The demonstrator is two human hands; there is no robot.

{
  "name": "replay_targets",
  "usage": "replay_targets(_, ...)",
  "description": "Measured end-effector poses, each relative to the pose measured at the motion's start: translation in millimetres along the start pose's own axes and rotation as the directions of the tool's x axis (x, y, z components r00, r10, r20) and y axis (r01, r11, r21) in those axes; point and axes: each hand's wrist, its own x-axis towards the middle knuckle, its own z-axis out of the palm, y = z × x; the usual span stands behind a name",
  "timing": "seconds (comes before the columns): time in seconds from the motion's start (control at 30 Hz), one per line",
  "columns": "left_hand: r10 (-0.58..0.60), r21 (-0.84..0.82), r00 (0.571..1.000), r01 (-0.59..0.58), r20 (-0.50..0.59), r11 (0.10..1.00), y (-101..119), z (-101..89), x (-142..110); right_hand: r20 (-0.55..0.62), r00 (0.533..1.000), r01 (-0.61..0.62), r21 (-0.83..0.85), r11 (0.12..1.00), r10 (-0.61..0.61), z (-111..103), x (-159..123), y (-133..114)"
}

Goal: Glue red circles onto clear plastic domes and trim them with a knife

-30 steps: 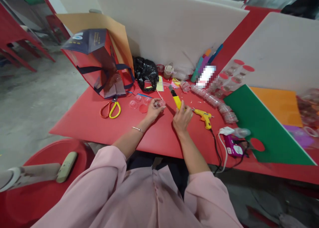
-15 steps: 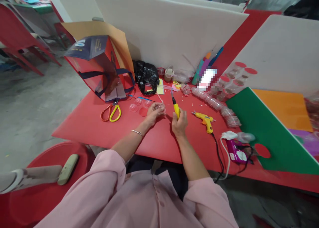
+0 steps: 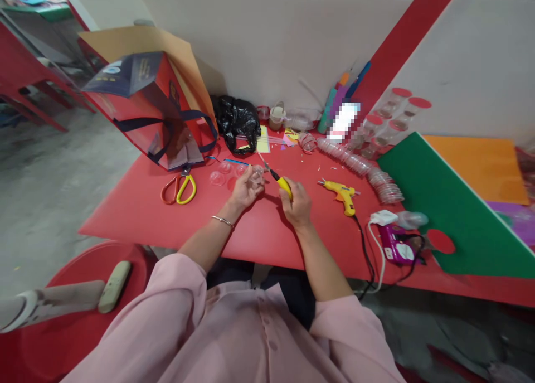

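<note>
My left hand [image 3: 246, 190] is closed around a clear plastic dome-shaped piece [image 3: 257, 174], held just above the red table. In my right hand [image 3: 296, 203] is a yellow-and-black utility knife [image 3: 285, 187]. Its thin blade points up and left, with the tip close beside the clear piece; whether they touch I cannot tell. Left of my left hand lie several similar clear domes [image 3: 217, 178] and a red disc [image 3: 232, 183], partly hidden. Scissors [image 3: 186, 189] with one red and one yellow handle lie farther left. A yellow glue gun [image 3: 343, 195] rests to the right of my right hand.
A paper bag [image 3: 125, 107] and a black plastic bag [image 3: 238, 124] stand at the back left. A row of nested clear cups [image 3: 355, 164] runs beside a green board [image 3: 455, 221]. Cords and a purple box [image 3: 395, 245] lie near the front right edge of the table [image 3: 188, 227].
The knife has tilted left, and its tip has come from above and right of the clear piece to close beside it. My left hand has turned, showing more of the piece.
</note>
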Motion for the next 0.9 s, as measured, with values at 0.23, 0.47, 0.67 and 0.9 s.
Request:
replay_targets(0.23, -0.102, 0.061, 0.995, 0.102, -0.004, 0.993, 0.2, 2.7, 1.3, 0.114, 0.989, 0.108, -0.082, 0.991, -0.098, 0.1, 1.7, -2.1)
replay_targets(0.47, -0.035, 0.192, 0.998, 0.044, -0.054, 0.980, -5.9, 0.7, 5.9, 0.175, 0.967, 0.210, -0.135, 0.968, -0.185, 1.9, 2.4, -1.0)
replay_targets(0.67, -0.049, 0.152, 0.998, 0.055, -0.044, 0.987, -5.2, -2.9, 5.0, 0.176, 0.967, 0.209, -0.130, 0.969, -0.185, 1.5, 2.9, -1.2)
replay_targets(0.9, -0.031, 0.164, 0.992, 0.051, -0.123, 0.985, -6.3, 2.5, 4.9, 0.181, 0.967, 0.203, -0.136, 0.970, -0.177, 1.1, 3.4, -1.8)
